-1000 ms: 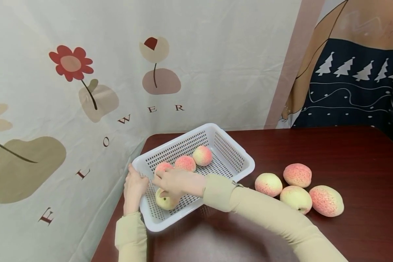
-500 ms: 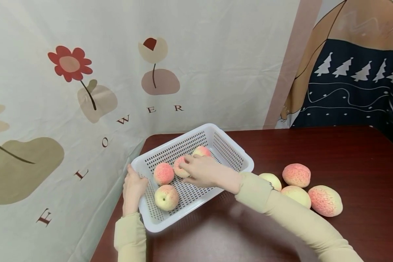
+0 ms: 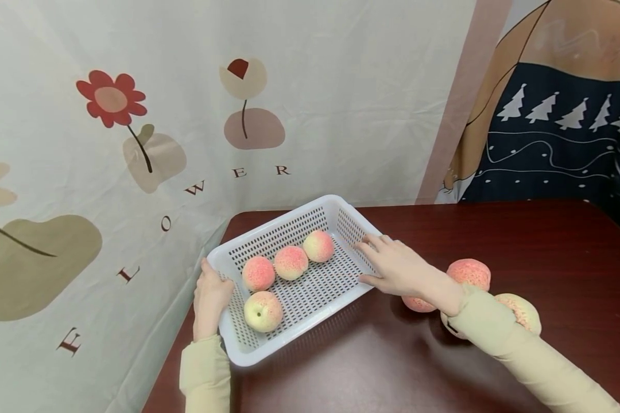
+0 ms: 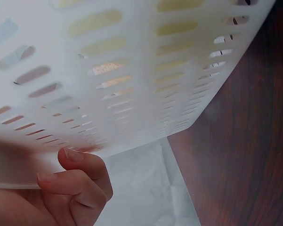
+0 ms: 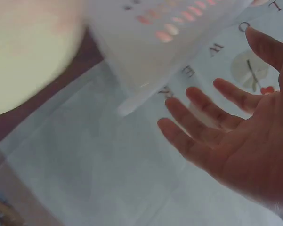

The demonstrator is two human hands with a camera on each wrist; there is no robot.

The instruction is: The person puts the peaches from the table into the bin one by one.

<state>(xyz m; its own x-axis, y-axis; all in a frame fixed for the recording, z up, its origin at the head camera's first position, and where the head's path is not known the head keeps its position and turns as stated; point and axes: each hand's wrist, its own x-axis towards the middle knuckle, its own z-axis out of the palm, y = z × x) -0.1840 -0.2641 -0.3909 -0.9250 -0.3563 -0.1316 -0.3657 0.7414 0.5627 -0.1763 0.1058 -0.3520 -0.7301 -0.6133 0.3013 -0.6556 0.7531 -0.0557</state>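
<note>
In the head view, my left hand (image 3: 213, 293) grips the left end of a white perforated plastic basket (image 3: 289, 334); the left wrist view has curled fingers (image 4: 87, 176) at its rim. Several peaches lie inside: a yellowish peach (image 3: 263, 311) near the front left, and a row of pink peaches, one of them (image 3: 291, 263) in the middle. With fingers spread and nothing held, my right hand (image 3: 399, 267) hovers over the basket's right end. In the right wrist view that hand (image 5: 235, 141) shows a bare palm.
More peaches lie on the dark red table (image 3: 372, 367) right of the basket, partly hidden by my right forearm: a pink peach (image 3: 469, 272) behind it and a yellow-pink peach (image 3: 522, 310) farther right. A printed curtain (image 3: 351, 115) hangs behind the table.
My right hand has moved right, from over the front-left peach, past the middle ones, to the basket's right end. My left hand has stayed on the basket.
</note>
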